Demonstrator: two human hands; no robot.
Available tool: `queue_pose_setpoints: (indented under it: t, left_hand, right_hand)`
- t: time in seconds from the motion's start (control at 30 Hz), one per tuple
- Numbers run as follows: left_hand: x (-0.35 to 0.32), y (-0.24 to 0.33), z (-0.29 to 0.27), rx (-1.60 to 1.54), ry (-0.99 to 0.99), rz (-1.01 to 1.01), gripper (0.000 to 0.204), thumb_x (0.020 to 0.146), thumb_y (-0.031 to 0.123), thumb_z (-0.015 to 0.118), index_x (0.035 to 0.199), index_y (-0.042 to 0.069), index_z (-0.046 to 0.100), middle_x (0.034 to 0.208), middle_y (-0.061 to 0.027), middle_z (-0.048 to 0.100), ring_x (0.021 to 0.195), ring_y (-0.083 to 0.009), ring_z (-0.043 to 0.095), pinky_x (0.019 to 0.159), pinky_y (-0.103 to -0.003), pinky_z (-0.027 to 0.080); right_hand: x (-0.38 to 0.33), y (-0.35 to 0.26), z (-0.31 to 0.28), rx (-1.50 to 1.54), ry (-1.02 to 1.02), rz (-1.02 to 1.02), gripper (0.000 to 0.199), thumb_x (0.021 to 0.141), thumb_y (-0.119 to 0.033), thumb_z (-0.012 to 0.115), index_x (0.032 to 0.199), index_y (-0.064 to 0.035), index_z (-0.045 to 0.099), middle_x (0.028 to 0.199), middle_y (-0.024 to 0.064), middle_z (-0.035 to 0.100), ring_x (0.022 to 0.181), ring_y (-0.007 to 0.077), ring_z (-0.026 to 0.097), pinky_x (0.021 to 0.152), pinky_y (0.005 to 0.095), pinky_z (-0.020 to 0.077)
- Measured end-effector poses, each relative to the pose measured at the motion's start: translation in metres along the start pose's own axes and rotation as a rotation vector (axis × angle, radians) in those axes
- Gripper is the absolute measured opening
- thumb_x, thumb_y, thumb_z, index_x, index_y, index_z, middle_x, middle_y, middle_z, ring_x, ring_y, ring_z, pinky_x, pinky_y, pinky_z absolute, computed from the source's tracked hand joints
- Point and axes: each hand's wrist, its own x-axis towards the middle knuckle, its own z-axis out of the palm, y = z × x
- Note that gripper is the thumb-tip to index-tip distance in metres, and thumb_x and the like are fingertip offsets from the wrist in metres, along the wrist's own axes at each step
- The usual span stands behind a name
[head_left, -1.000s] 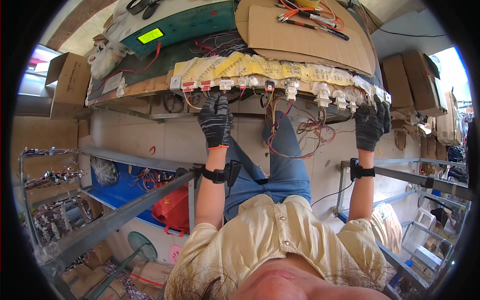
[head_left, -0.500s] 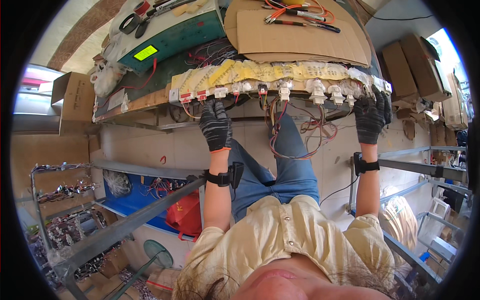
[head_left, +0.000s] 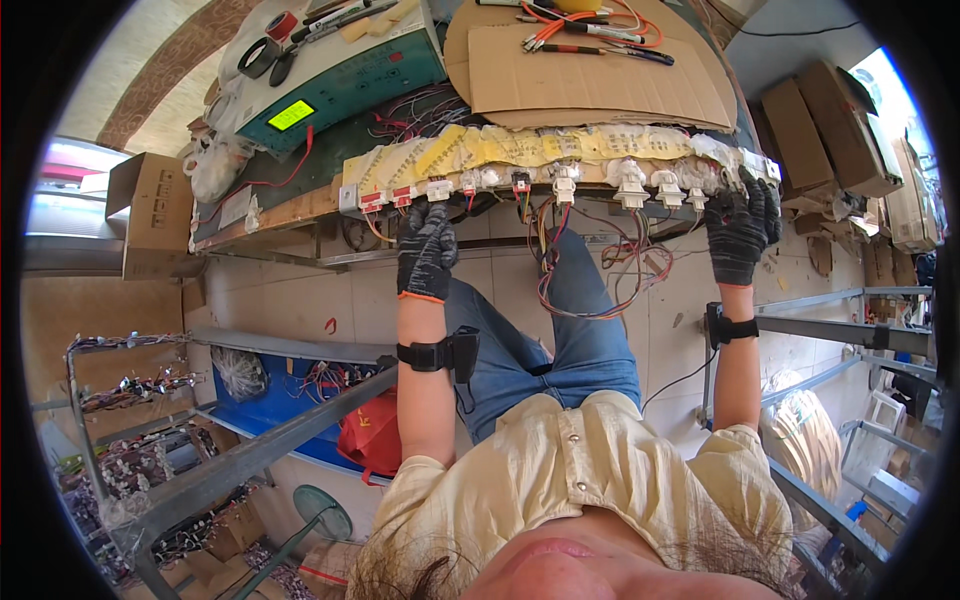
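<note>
The left hand (head_left: pixel 426 250), in a dark knit glove, has its fingers (head_left: pixel 432 218) curled together against the front edge of the bench (head_left: pixel 290 210), pressing just under a white connector with a red tab (head_left: pixel 438 189). Whether they pinch that connector or only brace on the edge cannot be told. The right hand (head_left: pixel 741 232), gloved the same way, has its fingers (head_left: pixel 757 192) hooked over the far end of the taped strip of connectors (head_left: pixel 560 150), closed on its edge.

Between the two sets of fingers, a row of white plugs hangs off the strip, and a loose bundle of coloured wires (head_left: pixel 590 270) drops below them, in front of the person's knees.

To do this well, I would judge the grip should stay on the plug bodies, never the wires, with both hands holding the strip level so nothing twists. Beyond the fingers lie cardboard sheets (head_left: pixel 590 75) and a green-panelled tester (head_left: pixel 340 85).
</note>
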Motion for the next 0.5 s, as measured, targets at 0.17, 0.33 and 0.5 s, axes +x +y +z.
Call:
queue_pose_setpoints:
  t: [0.17, 0.33, 0.5]
  left_hand:
    - [-0.012, 0.003, 0.025, 0.135, 0.197, 0.111, 0.003, 0.101, 0.014, 0.062, 0.099, 0.014, 0.061, 0.061, 0.0046, 0.050, 0.041, -0.0060, 0.041, 0.035, -0.023, 0.029]
    - [-0.016, 0.007, 0.035, 0.162, 0.349, 0.115, 0.006, 0.100, 0.014, 0.065, 0.094, 0.013, 0.063, 0.062, 0.0035, 0.054, 0.041, -0.0057, 0.042, 0.036, -0.023, 0.030]
    - [-0.025, -0.003, 0.050, 0.367, 0.465, 0.432, 0.011, 0.101, 0.017, 0.064, 0.096, 0.008, 0.062, 0.066, 0.0002, 0.059, 0.047, -0.0084, 0.050, 0.041, -0.025, 0.039]
  right_hand:
    - [-0.001, 0.002, 0.000, -0.004, 0.003, -0.001, 0.048, 0.066, -0.026, 0.085, 0.112, -0.0145, 0.074, 0.133, 0.0034, 0.065, 0.130, 0.0309, 0.055, 0.109, 0.0477, 0.0393]
    - [0.000, 0.002, 0.003, 0.021, 0.009, -0.005, 0.049, 0.066, -0.026, 0.086, 0.112, -0.0144, 0.074, 0.133, 0.0033, 0.065, 0.131, 0.0308, 0.054, 0.110, 0.0471, 0.0392]
    - [0.003, 0.004, -0.003, 0.037, -0.046, 0.039, 0.045, 0.065, -0.027, 0.086, 0.107, -0.0145, 0.075, 0.133, 0.0024, 0.066, 0.130, 0.0306, 0.054, 0.110, 0.0465, 0.0394]
